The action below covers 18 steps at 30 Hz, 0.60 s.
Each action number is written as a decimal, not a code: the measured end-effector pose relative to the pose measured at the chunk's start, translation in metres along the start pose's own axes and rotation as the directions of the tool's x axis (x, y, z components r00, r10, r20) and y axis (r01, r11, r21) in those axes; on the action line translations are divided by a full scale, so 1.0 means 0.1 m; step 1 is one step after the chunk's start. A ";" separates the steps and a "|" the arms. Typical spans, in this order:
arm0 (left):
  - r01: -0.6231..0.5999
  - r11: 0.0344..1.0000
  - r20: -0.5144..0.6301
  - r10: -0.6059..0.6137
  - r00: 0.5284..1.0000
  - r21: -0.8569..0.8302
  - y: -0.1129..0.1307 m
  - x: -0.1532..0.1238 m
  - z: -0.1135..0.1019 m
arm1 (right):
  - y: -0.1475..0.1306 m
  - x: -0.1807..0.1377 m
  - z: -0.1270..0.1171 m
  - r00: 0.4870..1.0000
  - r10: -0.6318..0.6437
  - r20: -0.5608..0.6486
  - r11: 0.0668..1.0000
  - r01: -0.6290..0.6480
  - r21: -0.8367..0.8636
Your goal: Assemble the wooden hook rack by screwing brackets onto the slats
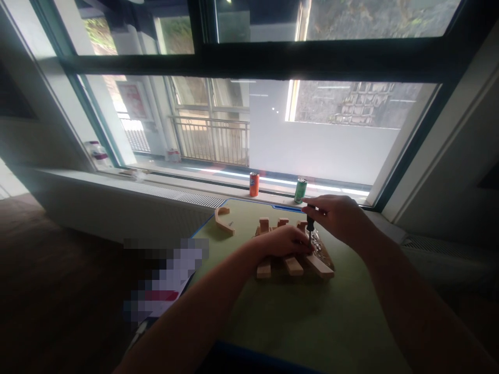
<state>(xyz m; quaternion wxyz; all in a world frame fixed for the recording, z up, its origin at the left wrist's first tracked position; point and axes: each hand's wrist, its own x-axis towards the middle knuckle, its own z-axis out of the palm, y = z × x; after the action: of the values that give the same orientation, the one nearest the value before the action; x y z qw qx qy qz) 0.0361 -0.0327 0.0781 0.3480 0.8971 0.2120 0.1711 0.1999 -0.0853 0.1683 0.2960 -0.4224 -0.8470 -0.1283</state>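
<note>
Two cans (254, 185) at centre carry illegible labels; right hand (337, 215) grips screwdriver (310, 222); left hand (281, 241) covers wooden assembly (293, 266), closure indeterminable.

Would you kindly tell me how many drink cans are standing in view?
2: a red can on the windowsill, and a green can to its right, near the right hand.

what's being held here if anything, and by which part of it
The right hand holds a screwdriver by its dark handle. The left hand is near its lower end; whether that grips anything is hidden.
</note>
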 end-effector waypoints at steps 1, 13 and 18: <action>0.000 1.000 0.001 0.000 1.000 -0.004 0.00 0.00 0.00 | 0.00 0.00 0.00 1.000 -0.013 0.000 1.000 0.013 0.018; -0.076 0.997 0.004 0.076 0.997 0.017 0.02 -0.02 -0.02 | 0.04 -0.02 -0.07 0.992 0.122 0.009 0.943 -0.113 -0.314; -0.041 0.999 -0.007 0.041 0.999 0.021 0.02 -0.02 -0.02 | 0.01 -0.02 -0.05 1.000 0.019 0.022 0.999 -0.018 -0.047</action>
<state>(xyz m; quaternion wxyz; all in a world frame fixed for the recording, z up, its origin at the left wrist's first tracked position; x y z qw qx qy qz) 0.0344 -0.0339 0.0803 0.3343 0.9041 0.1967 0.1793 0.2040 -0.0881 0.1714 0.2777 -0.4384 -0.8431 -0.1409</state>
